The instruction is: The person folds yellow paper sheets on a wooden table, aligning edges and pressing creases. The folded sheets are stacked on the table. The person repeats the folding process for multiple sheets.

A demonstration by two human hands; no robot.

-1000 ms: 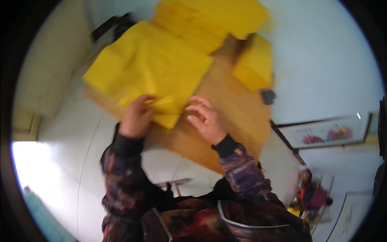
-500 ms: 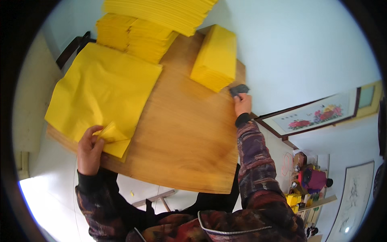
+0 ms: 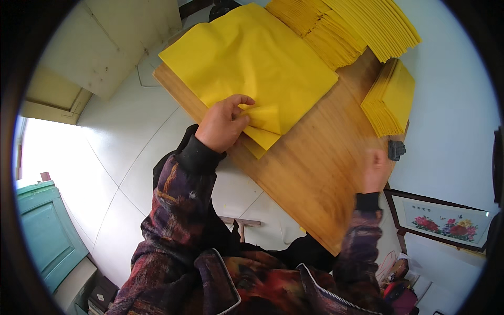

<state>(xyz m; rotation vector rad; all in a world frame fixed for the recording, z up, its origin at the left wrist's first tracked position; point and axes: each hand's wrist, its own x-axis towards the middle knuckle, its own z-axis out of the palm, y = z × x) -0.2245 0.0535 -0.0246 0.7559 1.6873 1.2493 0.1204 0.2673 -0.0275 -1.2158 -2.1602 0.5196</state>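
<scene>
A large yellow sheet (image 3: pixel 262 68), seemingly paper, lies across the left part of the wooden table (image 3: pixel 307 170). My left hand (image 3: pixel 226 122) pinches its near corner and lifts it into a fold, fingers closed. Over the table's right side is my right hand (image 3: pixel 376 168), smeared by motion, so its fingers do not read clearly. Just beyond it, at the right edge, rests a small dark grey block or pad (image 3: pixel 396 150), apart from the hand. Behind that stands a folded yellow stack (image 3: pixel 389 97).
More yellow stacks (image 3: pixel 341 34) fill the table's far end, against a pale wall. A framed flower picture (image 3: pixel 441 218) is to the right. Green cabinet doors (image 3: pixel 50 231) are at the lower left, and a wooden stool or bar (image 3: pixel 241 222) shows below the table.
My right hand has let go of the dark grey block and drawn back toward me. The view has turned left. My left hand still pinches the sheet's corner.
</scene>
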